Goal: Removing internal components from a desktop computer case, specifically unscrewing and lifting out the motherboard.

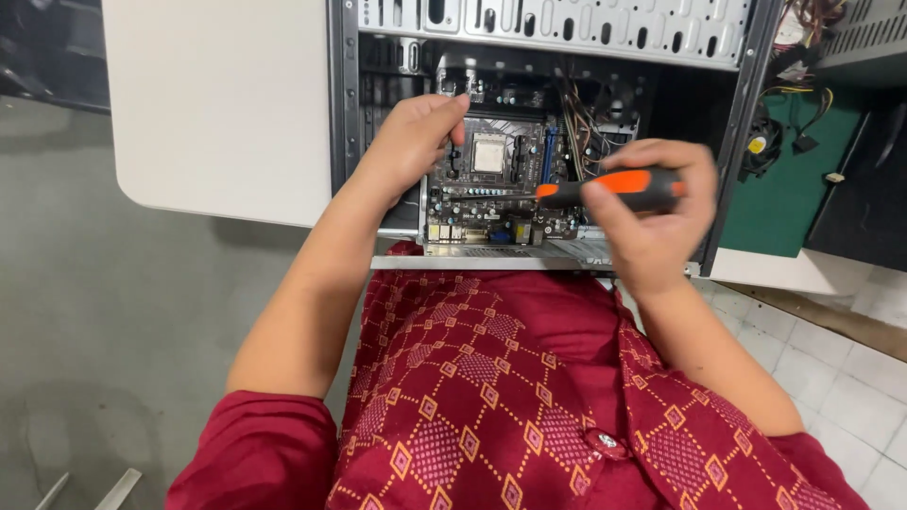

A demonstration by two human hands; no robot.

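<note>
Open PC case (pixel 727 142) lies on its side at the near edge of a white table (pixel 217 104), side panel off, interior facing up. The motherboard (pixel 496 189) sits flat in the case, toward its near-left corner; square silver CPU (pixel 488 152) near the board's middle, blue slot (pixel 550 156) just to the right of it, a row of ports along the board's near edge.

Left hand (pixel 411 142) reaches into the case over the board's far-left corner. Fingers curled narrow w/ tips pressed down by the board's top edge; can't tell whether anything small is pinched between them (fingertips hide the spot).

Right hand (pixel 652 212) is wrapped tight around a screwdriver (pixel 609 189) w/ black-and-orange handle. Handle lies roughly level, pointing left across the board's right edge; the shaft and tip aren't visible, and the hand is a bit motion-blurred.

Bundle of thin wires (pixel 581 132) hangs inside the case just beyond the right hand, btwn the board and the case's right wall. Perforated metal drive cage (pixel 567 24) runs along the case's far side.

Past the case's right wall: a green mat (pixel 794 189) on the table w/ loose cables and small connectors on it. Tiled floor (pixel 831 368) at right, grey floor at left. Person wears a red patterned shirt (pixel 501 397), short sleeves, lap pressed against the table's near edge.
</note>
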